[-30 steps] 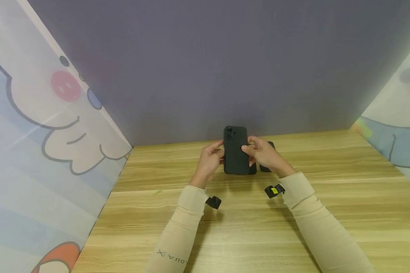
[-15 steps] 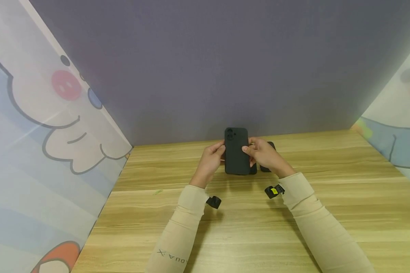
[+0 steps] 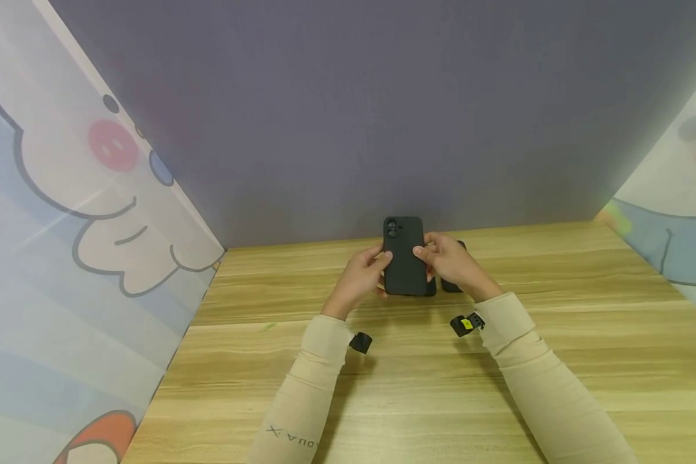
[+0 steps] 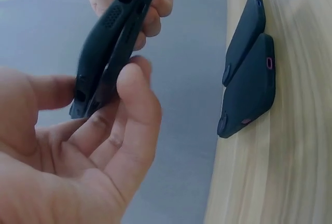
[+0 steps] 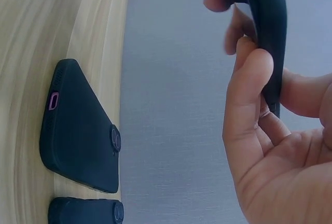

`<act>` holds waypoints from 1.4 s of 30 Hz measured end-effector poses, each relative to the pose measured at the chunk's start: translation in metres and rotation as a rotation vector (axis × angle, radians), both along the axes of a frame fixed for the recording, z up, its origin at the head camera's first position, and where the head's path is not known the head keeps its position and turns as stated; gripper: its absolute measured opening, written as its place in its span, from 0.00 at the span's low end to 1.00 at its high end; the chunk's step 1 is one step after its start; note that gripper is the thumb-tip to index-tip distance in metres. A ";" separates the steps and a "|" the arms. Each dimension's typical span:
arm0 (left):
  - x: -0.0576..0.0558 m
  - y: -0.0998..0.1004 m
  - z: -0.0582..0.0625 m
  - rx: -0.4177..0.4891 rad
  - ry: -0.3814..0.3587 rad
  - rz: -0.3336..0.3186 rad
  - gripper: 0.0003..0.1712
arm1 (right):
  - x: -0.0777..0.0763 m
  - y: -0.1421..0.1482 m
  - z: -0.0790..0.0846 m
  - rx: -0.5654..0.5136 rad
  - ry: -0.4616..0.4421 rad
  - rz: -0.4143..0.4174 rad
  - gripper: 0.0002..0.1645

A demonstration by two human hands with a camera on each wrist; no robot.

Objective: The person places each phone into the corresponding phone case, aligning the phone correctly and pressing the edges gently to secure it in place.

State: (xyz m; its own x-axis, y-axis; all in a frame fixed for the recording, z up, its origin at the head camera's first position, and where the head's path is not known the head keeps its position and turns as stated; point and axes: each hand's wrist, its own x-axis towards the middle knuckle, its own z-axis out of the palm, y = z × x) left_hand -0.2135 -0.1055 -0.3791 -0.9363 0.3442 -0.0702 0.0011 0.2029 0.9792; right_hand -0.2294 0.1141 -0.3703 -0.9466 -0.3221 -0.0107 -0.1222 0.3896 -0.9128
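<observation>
- Two hands, the left hand and the right hand, are both clamped on one black phone, and I see it well apart from the table, its back toward my head camera.
- The left hand pinches its left edge, thumb on the back, fingers behind.
- The right hand grips the opposite edge the same way, so the phone lies between the two, lenses in its upper left corner.
- In my left wrist view its end shows two dark layers, a narrow gap between them.
- Below the hands, a second phone lies flat, back up, with a pinkish rim round its port; my head view has it partly hidden behind the held one.
- Just beside it, to the right, lies a third phone, partly covered by the right hand in my head view.
- Both rest on the wooden table, near the grey wall.
</observation>
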 end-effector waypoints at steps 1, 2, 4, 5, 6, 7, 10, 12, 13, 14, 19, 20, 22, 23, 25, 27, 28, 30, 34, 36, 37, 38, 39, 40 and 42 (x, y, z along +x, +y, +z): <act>0.000 -0.001 0.000 -0.007 0.001 -0.015 0.29 | 0.000 0.000 0.000 0.001 0.002 0.000 0.24; 0.000 -0.001 0.000 -0.018 0.004 -0.030 0.28 | 0.000 0.000 0.000 0.005 0.004 -0.002 0.23; 0.000 -0.002 0.000 -0.046 0.007 -0.056 0.26 | -0.001 0.000 -0.001 0.009 0.010 -0.007 0.24; 0.000 -0.003 0.000 -0.061 0.004 -0.066 0.25 | -0.001 0.000 -0.001 0.014 0.013 -0.012 0.25; 0.000 -0.003 0.000 -0.073 0.001 -0.076 0.24 | -0.001 0.000 -0.002 0.020 0.018 -0.018 0.26; 0.000 -0.003 -0.001 -0.082 -0.005 -0.084 0.23 | -0.001 0.000 -0.002 0.023 0.022 -0.023 0.27; -0.001 -0.002 -0.002 -0.101 -0.015 -0.108 0.20 | -0.002 0.000 -0.003 0.030 0.020 -0.038 0.28; -0.001 -0.002 -0.002 -0.102 -0.018 -0.116 0.19 | -0.002 0.000 -0.003 0.026 0.018 -0.035 0.28; -0.001 -0.001 -0.002 -0.102 -0.017 -0.117 0.19 | -0.002 0.000 -0.002 0.021 0.014 -0.031 0.27; -0.001 -0.001 -0.002 -0.101 -0.017 -0.120 0.19 | -0.002 -0.001 -0.002 0.017 0.013 -0.027 0.27; -0.001 -0.001 -0.002 -0.099 -0.028 -0.128 0.18 | -0.001 0.000 -0.001 0.007 0.011 0.007 0.28; -0.001 -0.001 -0.002 -0.100 -0.030 -0.126 0.18 | -0.001 0.000 -0.001 0.005 0.012 0.013 0.27; -0.001 -0.001 -0.002 -0.104 -0.032 -0.113 0.19 | -0.001 0.000 -0.001 -0.007 0.007 0.026 0.25; -0.001 -0.001 -0.002 -0.104 -0.031 -0.105 0.19 | -0.001 0.000 -0.001 -0.015 0.005 0.032 0.23; -0.001 -0.001 -0.002 -0.108 -0.028 -0.084 0.19 | -0.002 -0.001 -0.002 -0.028 0.003 0.045 0.20; -0.001 -0.002 -0.002 -0.106 -0.027 -0.063 0.19 | -0.002 -0.002 -0.003 -0.036 -0.006 0.051 0.19; -0.001 -0.002 -0.002 -0.104 -0.026 -0.057 0.19 | -0.003 -0.002 -0.004 -0.034 -0.007 0.055 0.19; -0.001 -0.002 -0.002 -0.098 -0.025 -0.047 0.18 | -0.003 -0.003 -0.004 -0.025 -0.016 0.057 0.19; -0.002 -0.001 -0.002 -0.080 -0.018 -0.049 0.18 | -0.004 -0.003 -0.003 0.007 -0.073 0.061 0.23; -0.002 -0.001 -0.002 -0.074 -0.015 -0.046 0.18 | -0.005 -0.003 -0.003 0.025 -0.103 0.071 0.28; -0.002 -0.001 -0.003 -0.072 -0.015 -0.043 0.18 | -0.004 -0.003 -0.003 0.031 -0.115 0.079 0.30; -0.003 -0.001 -0.003 -0.072 -0.011 -0.036 0.18 | -0.004 -0.003 -0.002 0.040 -0.123 0.088 0.34; -0.003 -0.001 -0.003 -0.074 -0.006 -0.027 0.18 | -0.004 -0.002 -0.002 0.051 -0.127 0.105 0.38; -0.004 -0.001 -0.003 -0.073 -0.001 -0.015 0.18 | -0.003 -0.001 -0.001 0.058 -0.131 0.126 0.41; -0.004 -0.002 -0.003 -0.068 0.007 0.011 0.18 | -0.001 0.000 0.000 0.063 -0.144 0.170 0.45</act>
